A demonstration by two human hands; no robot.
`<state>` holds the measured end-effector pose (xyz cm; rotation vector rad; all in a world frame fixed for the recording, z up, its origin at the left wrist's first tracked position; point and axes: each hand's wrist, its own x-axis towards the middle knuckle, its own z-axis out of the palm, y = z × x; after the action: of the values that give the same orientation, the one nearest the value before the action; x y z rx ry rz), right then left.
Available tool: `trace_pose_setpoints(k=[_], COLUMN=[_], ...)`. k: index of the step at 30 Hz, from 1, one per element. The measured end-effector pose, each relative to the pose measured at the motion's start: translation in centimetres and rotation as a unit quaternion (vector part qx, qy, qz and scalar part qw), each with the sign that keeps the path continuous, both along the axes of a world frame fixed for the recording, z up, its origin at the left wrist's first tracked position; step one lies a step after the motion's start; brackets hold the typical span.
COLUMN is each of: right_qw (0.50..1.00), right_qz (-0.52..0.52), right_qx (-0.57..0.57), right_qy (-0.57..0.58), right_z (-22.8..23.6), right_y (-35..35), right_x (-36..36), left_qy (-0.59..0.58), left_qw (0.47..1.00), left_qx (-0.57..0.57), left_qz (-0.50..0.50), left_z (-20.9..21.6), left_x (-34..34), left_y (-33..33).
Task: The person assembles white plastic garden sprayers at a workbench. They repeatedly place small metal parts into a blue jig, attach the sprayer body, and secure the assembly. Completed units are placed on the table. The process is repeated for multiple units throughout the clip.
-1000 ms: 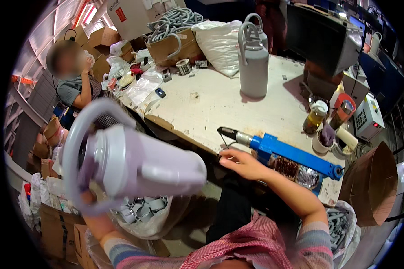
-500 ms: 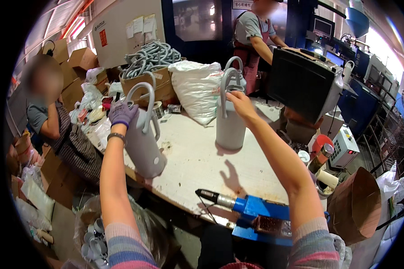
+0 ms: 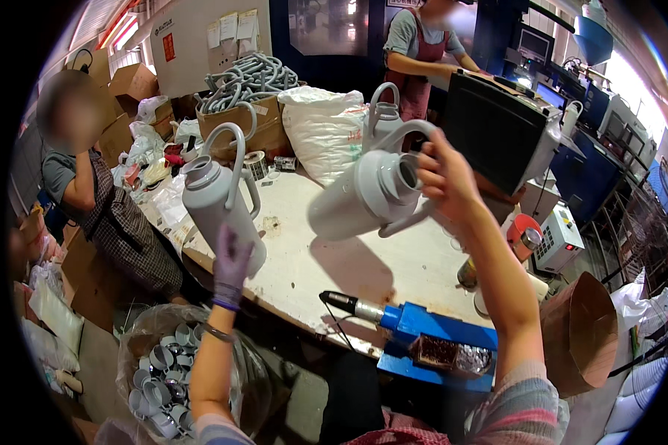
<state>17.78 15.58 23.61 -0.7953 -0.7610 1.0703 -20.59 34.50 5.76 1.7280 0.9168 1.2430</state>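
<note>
A grey plastic jug [image 3: 367, 194] is tilted above the tabletop, its open mouth toward the right. My bare right hand [image 3: 449, 178] is closed on its looped handle near the mouth. My left hand [image 3: 234, 265], in a purple glove, is beside the lower body of a second grey jug [image 3: 209, 189], fingers stretched upward; whether it touches the jug is hard to tell. That jug stands at the left table edge, a tall loop handle over its neck and a side handle. Behind the tilted jug stands another grey jug [image 3: 386, 119], partly hidden.
On the white table [image 3: 289, 263], a blue tool fixture [image 3: 423, 326] with a black-tipped nozzle lies near me. A white sack [image 3: 319, 137] and a carton of grey handles [image 3: 249, 81] stand behind. A bag of grey parts [image 3: 159, 374] is below left. Two people stand nearby.
My right hand has lifted its jug off the table, tilting it and bringing it nearer. My left hand has left the other jug's top and moved down beside its lower body.
</note>
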Motion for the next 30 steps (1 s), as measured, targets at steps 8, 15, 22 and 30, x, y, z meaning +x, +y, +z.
trace_pose_setpoints(k=[8, 15, 22, 30], right_qw=[0.976, 0.827, 0.798, 0.651], right_qz=[0.072, -0.389, -0.547, -0.751], right_qx=[0.134, 0.047, -0.126, -0.094], right_qy=[0.158, -0.404, -0.220, 0.049], right_z=[0.9, -7.2, -16.4, -27.4], right_y=[-25.9, -40.1, -58.7, -69.6], right_x=[-3.7, -5.4, -7.4, -10.0], left_qy=[-0.230, -0.059, 0.087, 0.497], left_qw=[0.951, 0.966, 0.795, 0.767], left_qx=[0.004, -0.022, -0.256, 0.244], left_qz=[-0.207, -0.251, -0.544, -0.325], left_z=[4.2, 3.0, 2.6, -10.6], left_x=[1.8, 2.6, 8.6, 23.6], left_y=[-17.6, -30.3, -35.3, -31.3])
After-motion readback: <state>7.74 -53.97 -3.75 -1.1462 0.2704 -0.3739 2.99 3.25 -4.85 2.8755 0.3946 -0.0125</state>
